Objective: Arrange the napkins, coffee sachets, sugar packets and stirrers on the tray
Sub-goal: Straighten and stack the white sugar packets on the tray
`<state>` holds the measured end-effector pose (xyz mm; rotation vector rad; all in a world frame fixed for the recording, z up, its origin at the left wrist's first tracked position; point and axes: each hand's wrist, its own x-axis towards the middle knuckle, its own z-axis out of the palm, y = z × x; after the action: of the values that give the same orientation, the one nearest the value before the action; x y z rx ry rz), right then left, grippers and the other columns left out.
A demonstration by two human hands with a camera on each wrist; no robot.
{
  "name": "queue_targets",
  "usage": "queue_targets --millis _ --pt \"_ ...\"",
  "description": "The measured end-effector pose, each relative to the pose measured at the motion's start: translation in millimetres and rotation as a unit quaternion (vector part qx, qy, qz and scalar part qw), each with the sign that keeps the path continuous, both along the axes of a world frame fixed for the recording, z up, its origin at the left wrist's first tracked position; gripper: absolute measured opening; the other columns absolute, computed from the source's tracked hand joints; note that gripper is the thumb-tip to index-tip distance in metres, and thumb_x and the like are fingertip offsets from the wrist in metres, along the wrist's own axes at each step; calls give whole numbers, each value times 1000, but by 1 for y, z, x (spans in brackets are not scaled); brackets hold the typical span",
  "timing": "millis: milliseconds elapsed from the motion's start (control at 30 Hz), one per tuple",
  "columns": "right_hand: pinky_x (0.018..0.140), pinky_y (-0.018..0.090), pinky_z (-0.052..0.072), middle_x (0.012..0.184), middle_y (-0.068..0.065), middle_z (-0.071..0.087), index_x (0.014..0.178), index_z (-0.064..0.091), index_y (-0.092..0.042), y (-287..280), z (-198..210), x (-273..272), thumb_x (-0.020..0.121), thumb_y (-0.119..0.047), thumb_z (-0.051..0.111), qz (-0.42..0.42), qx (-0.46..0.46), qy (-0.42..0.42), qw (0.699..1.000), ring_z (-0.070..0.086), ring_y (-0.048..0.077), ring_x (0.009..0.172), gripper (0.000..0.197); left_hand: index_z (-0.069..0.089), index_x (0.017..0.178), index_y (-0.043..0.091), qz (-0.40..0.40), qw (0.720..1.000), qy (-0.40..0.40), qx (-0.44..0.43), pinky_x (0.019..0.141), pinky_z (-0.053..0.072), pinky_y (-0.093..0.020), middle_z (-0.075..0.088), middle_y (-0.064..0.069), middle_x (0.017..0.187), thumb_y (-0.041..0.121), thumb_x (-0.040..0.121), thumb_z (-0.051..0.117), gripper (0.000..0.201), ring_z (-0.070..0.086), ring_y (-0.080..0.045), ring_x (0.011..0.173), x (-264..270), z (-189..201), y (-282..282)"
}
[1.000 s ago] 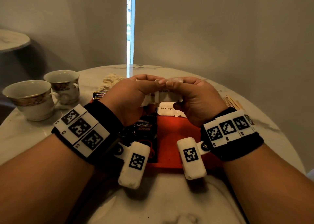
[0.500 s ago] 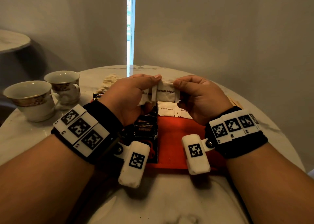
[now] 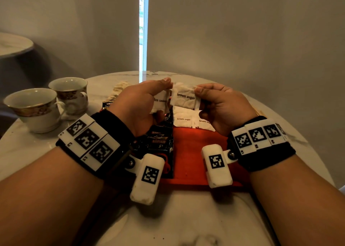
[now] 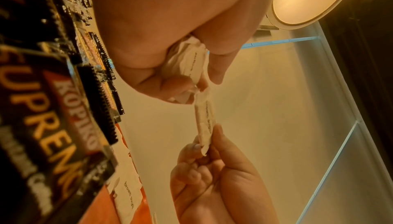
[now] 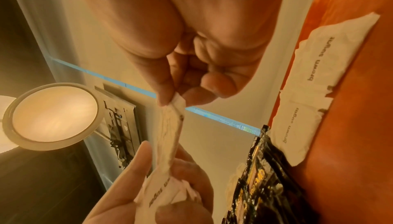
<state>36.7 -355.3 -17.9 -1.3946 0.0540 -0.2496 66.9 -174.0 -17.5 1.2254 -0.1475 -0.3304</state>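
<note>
Above the red tray (image 3: 190, 152), both hands hold a joined strip of white brown sugar packets (image 3: 184, 98). My left hand (image 3: 160, 89) grips a bunched part of the strip (image 4: 187, 62) between thumb and curled fingers. My right hand (image 3: 200, 92) pinches the far corner of one packet (image 5: 170, 135), which is stretched between the two hands. Two more sugar packets (image 3: 186, 119) lie flat at the tray's back. Black Kopiko coffee sachets (image 3: 158, 143) lie overlapped on the tray's left side, under my left wrist.
Two gold-rimmed cups (image 3: 35, 107) (image 3: 71, 94) stand at the table's left. A pile of napkins (image 3: 119, 89) lies behind my left hand. Wooden stirrers (image 3: 258, 112) peek out past my right wrist. The round marble table (image 3: 186, 217) ends close behind the tray.
My fingertips were together a second ago. The hands have since drawn apart, the right one moving right, and a packet now faces me, spread between them.
</note>
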Motion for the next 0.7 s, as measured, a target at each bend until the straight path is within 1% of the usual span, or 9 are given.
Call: queue_targets --millis 67,133,233,300,367,433,533,667,700 --pt "42 22 29 76 9 66 87 64 -10 -7 -6 6 90 -7 65 -22 8 20 1000 58 17 56 5 72 96 16 4 1000 4 -3 47 38 -21 66 -1 88 34 93 66 19 59 -15 67 1 0 1" --pt "39 20 27 77 6 58 92 65 -11 -14 -15 13 92 -11 64 -38 9 70 997 50 12 52 1 72 94 17 3 1000 3 -10 49 36 -21 64 0 87 34 94 65 18 59 -16 69 0 1 2" --pt "35 18 27 89 11 56 107 63 -6 -21 -27 18 95 -13 61 -29 12 151 988 47 8 47 14 72 93 17 3 1000 5 -16 49 36 -22 64 -1 88 34 94 65 18 59 -16 70 0 1 2" --pt "34 17 27 90 13 62 118 62 -4 -24 -31 18 95 -12 60 -14 21 198 980 46 7 44 24 73 94 17 6 1000 6 -11 49 38 -22 65 -1 90 34 94 66 19 59 -17 74 0 1 2" --pt "35 17 28 92 14 65 128 59 2 -25 -33 16 94 -10 60 -3 25 225 974 46 7 45 36 74 94 18 8 1000 9 -9 48 40 -22 65 -1 93 35 93 66 19 60 -18 78 1 0 3" --pt "35 16 28 93 14 62 133 56 5 -24 -33 15 94 -7 60 -1 22 232 972 46 7 46 41 75 95 18 8 1000 12 -10 49 41 -23 66 -2 93 35 93 67 19 59 -19 80 1 -1 3" --pt "36 16 28 99 16 61 130 58 5 -22 -32 13 93 -5 61 -5 5 239 971 46 7 47 38 75 95 18 8 1000 15 -10 49 41 -22 66 -2 93 35 93 66 19 59 -18 79 -1 0 2" --pt "37 16 31 88 13 66 121 64 3 -22 -31 12 93 -3 60 -3 -17 248 969 49 8 50 29 74 96 18 9 1000 18 -6 48 42 -22 66 -2 94 35 94 65 19 60 -19 80 -2 1 1" --pt "37 16 32 89 13 66 118 66 3 -22 -31 12 94 -3 60 -2 -24 248 968 49 8 50 26 74 95 18 10 1000 17 -5 48 42 -22 66 -2 94 35 94 65 19 60 -19 80 -2 0 1"
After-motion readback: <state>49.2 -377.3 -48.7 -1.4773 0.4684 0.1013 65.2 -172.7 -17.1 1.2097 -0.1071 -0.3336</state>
